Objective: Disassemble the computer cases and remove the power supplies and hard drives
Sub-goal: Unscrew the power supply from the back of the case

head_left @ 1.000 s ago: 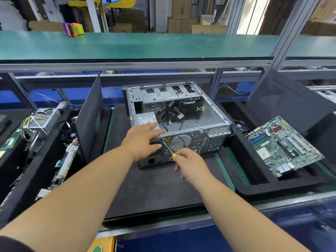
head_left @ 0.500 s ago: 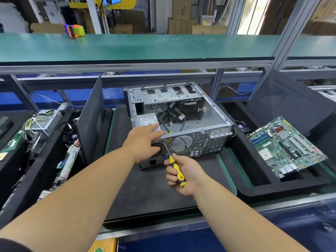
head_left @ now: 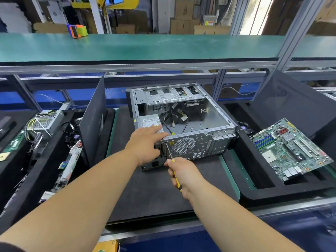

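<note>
Computer case (head_left: 183,122) open on black mat (head_left: 145,193), left hand (head_left: 147,144) flat, fingers straight, on power supply (head_left: 150,122), right hand (head_left: 183,173) gripping yellow screwdriver (head_left: 170,151) at rear panel

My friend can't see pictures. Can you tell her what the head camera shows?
A person's right hand holds a yellow-handled screwdriver against the back of an open computer case, while the left hand rests on the power supply inside. A green motherboard lies in a black tray to the right.
</note>
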The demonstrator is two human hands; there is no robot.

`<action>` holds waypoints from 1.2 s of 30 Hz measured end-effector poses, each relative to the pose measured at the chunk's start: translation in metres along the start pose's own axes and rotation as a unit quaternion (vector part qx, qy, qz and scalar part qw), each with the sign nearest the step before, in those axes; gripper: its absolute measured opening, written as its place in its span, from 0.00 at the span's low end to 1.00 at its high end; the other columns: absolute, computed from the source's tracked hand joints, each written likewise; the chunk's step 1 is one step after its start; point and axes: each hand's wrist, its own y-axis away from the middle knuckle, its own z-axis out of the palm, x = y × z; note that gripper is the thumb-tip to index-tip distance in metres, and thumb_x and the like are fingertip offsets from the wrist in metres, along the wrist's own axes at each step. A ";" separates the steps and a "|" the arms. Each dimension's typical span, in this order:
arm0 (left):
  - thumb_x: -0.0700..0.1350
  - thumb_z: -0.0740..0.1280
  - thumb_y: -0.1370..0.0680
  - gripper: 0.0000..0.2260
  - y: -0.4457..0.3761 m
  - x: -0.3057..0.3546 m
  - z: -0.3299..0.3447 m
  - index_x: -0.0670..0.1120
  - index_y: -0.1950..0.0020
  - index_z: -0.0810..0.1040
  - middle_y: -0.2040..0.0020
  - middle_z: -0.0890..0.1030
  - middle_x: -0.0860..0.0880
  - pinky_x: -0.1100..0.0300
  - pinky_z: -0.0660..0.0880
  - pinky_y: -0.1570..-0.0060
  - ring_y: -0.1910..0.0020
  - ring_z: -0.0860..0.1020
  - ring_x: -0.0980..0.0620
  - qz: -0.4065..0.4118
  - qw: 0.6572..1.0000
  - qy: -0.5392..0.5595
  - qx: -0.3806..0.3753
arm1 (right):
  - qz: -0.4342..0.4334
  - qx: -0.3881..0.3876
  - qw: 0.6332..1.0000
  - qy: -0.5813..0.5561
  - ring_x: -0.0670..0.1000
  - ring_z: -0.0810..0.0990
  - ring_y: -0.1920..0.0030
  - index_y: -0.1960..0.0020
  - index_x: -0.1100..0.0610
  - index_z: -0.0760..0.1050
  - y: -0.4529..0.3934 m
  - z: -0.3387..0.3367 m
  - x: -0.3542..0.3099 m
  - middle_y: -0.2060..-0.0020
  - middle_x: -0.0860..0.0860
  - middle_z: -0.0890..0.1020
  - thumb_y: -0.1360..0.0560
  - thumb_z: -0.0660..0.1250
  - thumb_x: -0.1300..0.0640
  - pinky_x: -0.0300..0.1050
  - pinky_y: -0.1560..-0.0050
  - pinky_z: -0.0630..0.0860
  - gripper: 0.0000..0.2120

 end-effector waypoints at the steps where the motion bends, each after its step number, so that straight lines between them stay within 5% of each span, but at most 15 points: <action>1: 0.47 0.66 0.26 0.31 0.000 0.000 0.000 0.62 0.24 0.63 0.20 0.55 0.54 0.53 0.51 0.27 0.22 0.55 0.51 0.000 1.000 -0.001 0.001 | -0.009 0.007 1.000 0.001 0.46 0.64 0.78 0.56 0.56 0.75 -0.001 0.001 0.001 0.74 0.48 0.71 0.19 0.63 0.57 0.36 0.78 0.61 0.08; 6: 0.47 0.65 0.26 0.31 0.001 0.000 -0.002 0.62 0.24 0.62 0.20 0.55 0.54 0.53 0.49 0.26 0.22 0.54 0.52 0.004 1.000 0.007 -0.007 | 0.068 0.002 0.996 -0.064 0.48 0.66 0.76 0.57 0.58 0.78 -0.002 0.001 -0.005 0.74 0.50 0.73 0.23 0.70 0.55 0.38 0.77 0.65 0.08; 11: 0.48 0.64 0.23 0.28 0.000 -0.002 0.000 0.62 0.25 0.64 0.20 0.56 0.54 0.54 0.51 0.27 0.23 0.56 0.52 0.011 1.000 0.010 0.015 | 0.145 -0.066 0.976 -0.146 0.49 0.70 0.77 0.57 0.65 0.80 0.001 -0.007 -0.014 0.73 0.54 0.75 0.17 0.56 0.49 0.37 0.77 0.66 0.23; 15: 0.52 0.63 0.20 0.22 -0.001 -0.002 0.002 0.62 0.26 0.66 0.21 0.59 0.55 0.55 0.51 0.27 0.23 0.58 0.52 0.011 0.999 0.017 0.031 | 0.148 -0.095 0.976 -0.130 0.49 0.69 0.75 0.57 0.63 0.78 0.005 -0.010 -0.019 0.72 0.53 0.75 0.17 0.54 0.53 0.39 0.72 0.65 0.19; 17: 0.49 0.65 0.21 0.20 0.003 0.000 0.002 0.61 0.29 0.72 0.24 0.66 0.56 0.56 0.55 0.26 0.26 0.62 0.55 -0.001 0.991 0.114 0.067 | 0.143 -0.103 0.977 -0.121 0.49 0.69 0.73 0.56 0.61 0.76 0.007 -0.011 -0.020 0.72 0.52 0.75 0.16 0.54 0.54 0.39 0.72 0.66 0.18; 19: 0.43 0.67 0.22 0.16 0.014 0.005 0.001 0.61 0.38 0.78 0.34 0.75 0.60 0.65 0.63 0.32 0.34 0.69 0.62 -0.026 0.942 0.293 0.164 | 0.129 -0.108 0.978 -0.121 0.49 0.69 0.72 0.56 0.61 0.75 0.007 -0.011 -0.019 0.72 0.51 0.74 0.16 0.55 0.53 0.39 0.72 0.67 0.17; 22: 0.46 0.66 0.24 0.07 0.035 0.018 0.003 0.60 0.53 0.78 0.53 0.79 0.61 0.71 0.71 0.52 0.51 0.76 0.61 -0.064 0.882 0.371 0.285 | 0.102 -0.102 0.981 -0.132 0.48 0.70 0.73 0.57 0.61 0.76 0.005 -0.011 -0.016 0.73 0.51 0.74 0.17 0.61 0.55 0.37 0.72 0.69 0.14; 26: 0.48 0.65 0.22 0.08 0.042 0.032 0.014 0.51 0.60 0.79 0.65 0.83 0.54 0.56 0.78 0.58 0.65 0.81 0.55 -0.208 0.842 0.472 0.157 | 0.070 -0.106 0.985 -0.115 0.47 0.69 0.74 0.59 0.59 0.75 0.003 -0.010 -0.012 0.73 0.51 0.74 0.18 0.63 0.56 0.36 0.73 0.68 0.12; 29: 0.48 0.65 0.19 0.09 0.038 0.042 0.018 0.46 0.56 0.81 0.65 0.84 0.51 0.60 0.77 0.62 0.69 0.81 0.57 -0.294 0.748 0.594 0.027 | 0.052 -0.107 0.989 -0.088 0.47 0.68 0.73 0.59 0.57 0.73 0.002 -0.008 -0.009 0.73 0.51 0.73 0.18 0.63 0.56 0.36 0.72 0.66 0.11; 32: 0.47 0.68 0.21 0.07 0.033 0.047 0.020 0.44 0.52 0.83 0.61 0.86 0.49 0.64 0.76 0.63 0.66 0.81 0.56 -0.317 0.661 0.680 0.004 | 0.012 -0.070 0.997 -0.005 0.47 0.68 0.72 0.59 0.57 0.75 0.001 -0.010 -0.007 0.71 0.51 0.74 0.20 0.67 0.56 0.39 0.72 0.65 0.09; 36: 0.45 0.72 0.23 0.08 0.024 0.056 0.020 0.40 0.49 0.82 0.54 0.84 0.43 0.64 0.77 0.66 0.62 0.81 0.52 -0.314 0.640 0.701 0.005 | -0.066 0.008 0.988 0.138 0.49 0.70 0.67 0.54 0.62 0.78 0.002 -0.015 -0.007 0.70 0.51 0.74 0.24 0.72 0.54 0.43 0.68 0.65 0.11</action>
